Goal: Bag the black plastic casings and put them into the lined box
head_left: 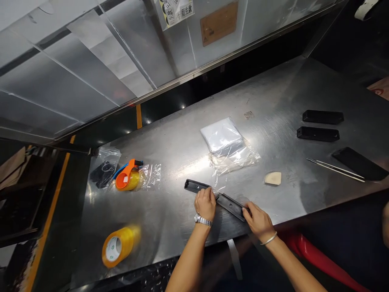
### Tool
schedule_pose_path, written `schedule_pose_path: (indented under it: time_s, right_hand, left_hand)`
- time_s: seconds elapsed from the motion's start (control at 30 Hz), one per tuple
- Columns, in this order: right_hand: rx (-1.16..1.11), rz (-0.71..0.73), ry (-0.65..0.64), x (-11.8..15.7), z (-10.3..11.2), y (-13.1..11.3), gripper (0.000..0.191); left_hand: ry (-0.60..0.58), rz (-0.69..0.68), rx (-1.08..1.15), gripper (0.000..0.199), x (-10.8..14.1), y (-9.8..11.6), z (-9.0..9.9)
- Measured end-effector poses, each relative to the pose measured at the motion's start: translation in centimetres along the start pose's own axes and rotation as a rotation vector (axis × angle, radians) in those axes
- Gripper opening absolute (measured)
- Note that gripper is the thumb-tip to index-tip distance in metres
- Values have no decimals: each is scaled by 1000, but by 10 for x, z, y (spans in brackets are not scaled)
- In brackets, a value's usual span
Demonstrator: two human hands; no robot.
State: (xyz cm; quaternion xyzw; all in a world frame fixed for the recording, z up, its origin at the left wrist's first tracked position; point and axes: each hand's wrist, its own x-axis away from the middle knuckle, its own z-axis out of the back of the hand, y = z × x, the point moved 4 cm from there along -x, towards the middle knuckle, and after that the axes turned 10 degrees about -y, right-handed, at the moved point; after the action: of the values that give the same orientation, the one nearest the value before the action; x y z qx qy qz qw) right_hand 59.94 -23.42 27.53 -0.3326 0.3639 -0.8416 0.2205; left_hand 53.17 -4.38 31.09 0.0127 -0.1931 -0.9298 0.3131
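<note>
My right hand [259, 222], a bracelet at its wrist, grips the right end of a long black plastic casing [231, 206] with a hollow inner side. The casing slants over the metal table with its other end close to my left hand [205, 204]. My left hand, wearing a metal watch, is closed with its fingertips pinched; what lies between them is hidden. A second black casing [194, 185] extends out to the left from behind those fingers. Just beyond both hands lies a clear plastic bag stack [226, 140] with crumpled film.
To the left are an orange tape dispenser [126, 177], a zip bag with a black item [103, 172] and yellow tape rolls [118, 245]. On the right sit a beige block [272, 178], tweezers [336, 169], two black casings [319, 134] and a flat black piece [360, 162].
</note>
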Motion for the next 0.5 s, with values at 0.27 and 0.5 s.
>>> schedule_pose_path:
  time_s: [0.27,0.5]
  right_hand:
    - [-549,-214,-214,52,6,14,37]
    - [-1016,-295,-181,82,-4,-4,31]
  left_hand:
    - [-48,46,74,19,-2,2,-12]
    - [-96,27,110,10,3,12,-25]
